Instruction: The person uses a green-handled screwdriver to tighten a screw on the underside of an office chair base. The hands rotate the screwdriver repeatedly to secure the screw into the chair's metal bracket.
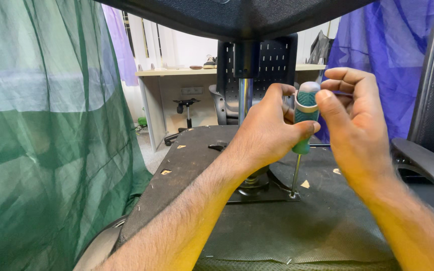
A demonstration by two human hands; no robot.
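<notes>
A screwdriver with a green and grey handle point(305, 108) stands nearly upright, its thin metal shaft point(296, 175) reaching down to a screw on a black metal plate point(277, 194). My left hand point(264, 133) wraps the lower handle. My right hand point(350, 118) pinches the handle's top with thumb and fingers. The plate sits on the black underside of an overturned office chair seat point(197, 165), around the chrome gas cylinder point(245, 98), which rises to the chair base overhead.
Green mesh fabric point(46, 135) hangs at the left, blue fabric point(393, 55) at the right. A black chair armrest point(425, 163) lies at the right. Behind stand a light desk point(177, 73), a black perforated panel point(272, 62) and another chair base point(184, 108).
</notes>
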